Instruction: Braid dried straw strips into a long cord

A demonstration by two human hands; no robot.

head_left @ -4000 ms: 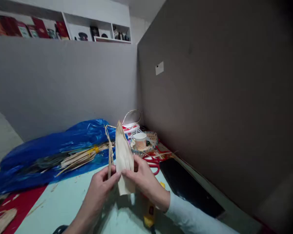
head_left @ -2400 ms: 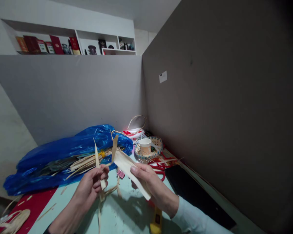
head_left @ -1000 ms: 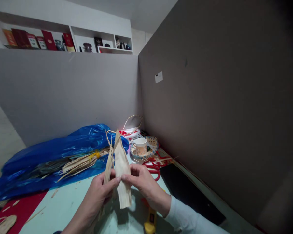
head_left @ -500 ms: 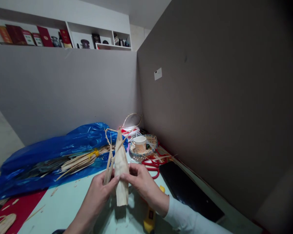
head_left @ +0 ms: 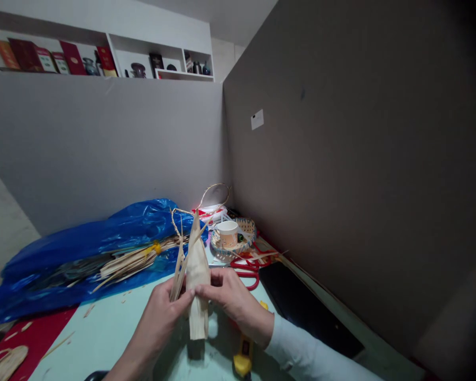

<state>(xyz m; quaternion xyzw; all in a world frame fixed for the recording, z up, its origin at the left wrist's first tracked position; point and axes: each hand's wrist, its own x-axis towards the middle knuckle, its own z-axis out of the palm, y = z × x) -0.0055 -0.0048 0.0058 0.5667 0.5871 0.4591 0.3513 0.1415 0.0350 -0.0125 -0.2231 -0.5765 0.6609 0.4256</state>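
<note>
Change: the cream, pointed, dry leaf-like sheet [head_left: 198, 264], lower centre of frame, is now pinched by both hands, versus the right only about two seconds ago. Two-sided control judged regained. By the left hand [head_left: 162, 312], thumb and index closed, its left edge is gripped, narrow straw-coloured strips [head_left: 177, 275] trapped alongside. By the right hand [head_left: 238, 301], thumb pressed on the front, its right side is held; fingertips behind can't be seen.

Surface: pale mint-green tabletop [head_left: 99, 328], littered with scraps. Crumpled blue plastic bag [head_left: 99, 233] and yellow-tied straw bundle [head_left: 127, 267] laid centre-left. Peach-and-white paper cup [head_left: 228, 238] set in a blue-edged woven basket [head_left: 249, 228], right of centre.

Room: enclosed by a grey wall [head_left: 103, 143] and dark brown wall [head_left: 341, 159].
</note>
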